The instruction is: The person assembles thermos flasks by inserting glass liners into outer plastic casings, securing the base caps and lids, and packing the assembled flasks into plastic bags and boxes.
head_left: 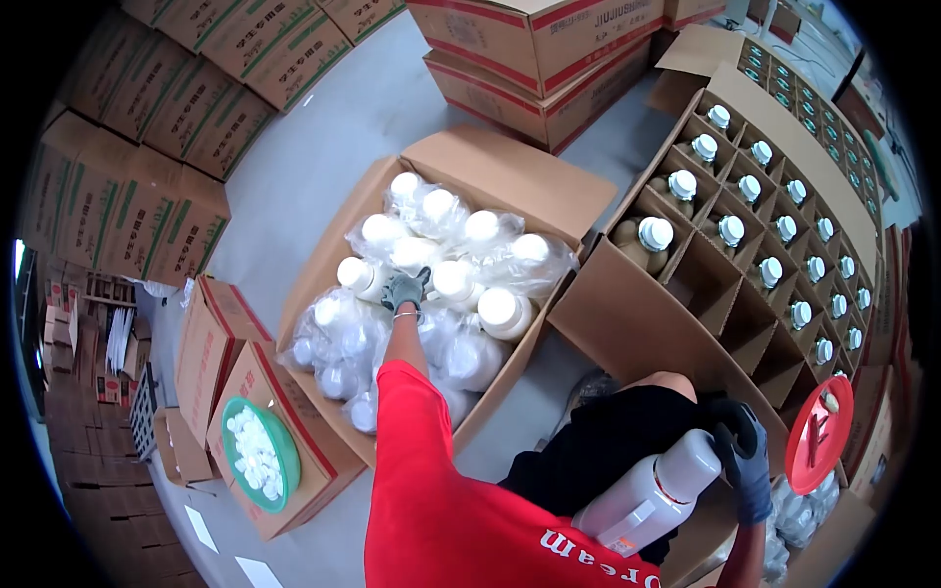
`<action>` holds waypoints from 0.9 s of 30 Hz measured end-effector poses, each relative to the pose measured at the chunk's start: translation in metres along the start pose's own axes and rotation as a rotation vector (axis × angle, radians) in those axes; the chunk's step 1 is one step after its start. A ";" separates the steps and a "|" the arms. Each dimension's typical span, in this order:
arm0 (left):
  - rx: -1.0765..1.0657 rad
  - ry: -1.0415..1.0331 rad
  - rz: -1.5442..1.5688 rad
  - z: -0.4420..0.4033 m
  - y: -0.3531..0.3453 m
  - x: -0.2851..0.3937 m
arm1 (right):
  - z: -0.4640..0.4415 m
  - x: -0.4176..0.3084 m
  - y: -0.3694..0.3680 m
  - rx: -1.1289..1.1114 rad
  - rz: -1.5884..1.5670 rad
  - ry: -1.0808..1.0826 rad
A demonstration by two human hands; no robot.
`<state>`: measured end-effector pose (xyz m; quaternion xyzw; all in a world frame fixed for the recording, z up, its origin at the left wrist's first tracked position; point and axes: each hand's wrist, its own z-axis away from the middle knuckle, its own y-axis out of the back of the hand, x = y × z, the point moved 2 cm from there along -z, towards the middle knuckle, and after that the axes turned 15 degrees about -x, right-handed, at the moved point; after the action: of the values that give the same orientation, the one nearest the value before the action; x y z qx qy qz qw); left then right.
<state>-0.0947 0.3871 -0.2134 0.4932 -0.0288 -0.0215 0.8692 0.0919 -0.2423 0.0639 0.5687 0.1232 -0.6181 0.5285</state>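
Cartons [270,431] stood on grey floor [279,181] around the fingers. The white bottle [637,505] slanted lengthwise, cap [688,465] beside the right hand [742,453]; the left hand [404,291] touched capped bottles [457,281]; neither grip was clear.

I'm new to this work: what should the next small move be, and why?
Probably close the left hand on one of the white-capped bottles around it. That hand is among them in the box, with none clearly in its grasp, while the right hand is at the big bottle.
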 end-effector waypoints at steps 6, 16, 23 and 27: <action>0.210 -0.565 0.471 0.052 0.073 0.020 | -0.013 0.001 0.013 -0.016 0.100 0.108; -0.594 -1.606 0.793 0.342 0.130 0.150 | -0.168 -0.119 -0.061 -0.508 -0.649 0.109; -1.120 -1.650 0.948 0.361 0.095 0.109 | -0.166 -0.004 0.072 -0.486 -1.612 0.208; -0.725 -1.564 0.585 0.397 0.037 0.121 | -0.154 -0.010 0.081 -0.351 -1.680 0.602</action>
<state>-0.0024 0.0583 0.0248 0.0075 -0.7257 -0.1362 0.6743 0.2422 -0.1548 0.0590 0.3404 0.7225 -0.5975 -0.0713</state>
